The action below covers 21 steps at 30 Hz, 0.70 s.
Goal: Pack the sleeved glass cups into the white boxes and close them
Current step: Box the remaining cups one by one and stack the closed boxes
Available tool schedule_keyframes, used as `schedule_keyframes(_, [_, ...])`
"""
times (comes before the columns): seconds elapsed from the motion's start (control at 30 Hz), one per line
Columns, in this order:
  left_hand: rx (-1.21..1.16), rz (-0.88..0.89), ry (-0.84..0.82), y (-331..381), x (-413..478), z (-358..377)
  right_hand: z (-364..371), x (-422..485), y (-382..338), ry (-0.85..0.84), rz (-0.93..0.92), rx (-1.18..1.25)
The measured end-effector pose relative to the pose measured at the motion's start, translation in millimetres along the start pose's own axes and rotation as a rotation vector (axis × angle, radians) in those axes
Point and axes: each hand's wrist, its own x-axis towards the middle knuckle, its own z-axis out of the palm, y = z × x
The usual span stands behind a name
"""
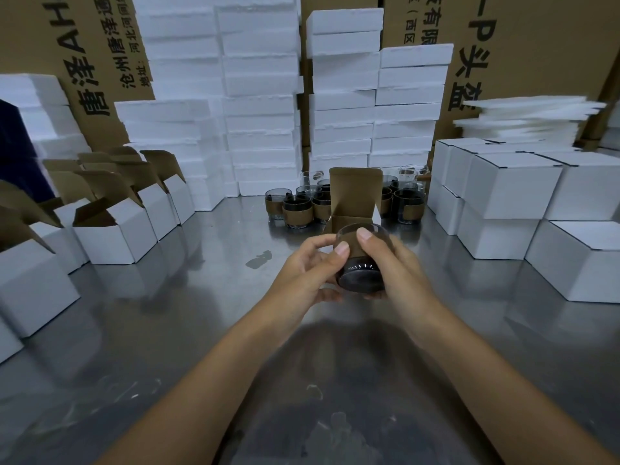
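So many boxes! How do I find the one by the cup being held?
Find the shiny metal table, then the bunch of sleeved cups at its middle. Right in front of them, just behind the held cup, is the open box. Unlike the row of boxes on the left, it sits alone, its brown lid straight up.

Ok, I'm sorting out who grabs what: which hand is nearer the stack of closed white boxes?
Right. The right hand grips the cup on the side facing the closed boxes; the left hand grips the cup's other side, farther from them.
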Motion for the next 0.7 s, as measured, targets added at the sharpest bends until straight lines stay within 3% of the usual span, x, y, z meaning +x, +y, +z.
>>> schedule_keyframes(0.23, [-0.037,0.107,0.064,-1.1,5.2,-5.9,1.7,-8.7,-2.3,0.055,-0.281,-0.097])
schedule_keyframes(0.47, [-0.115,0.147,-0.009,-2.6,7.7,-7.5,-0.6,-6.1,1.3,0.096,-0.374,-0.213])
schedule_keyframes(0.7, [0.04,0.182,0.123,-3.5,7.9,-3.2,-1.4,-6.0,2.8,0.119,-0.414,-0.246])
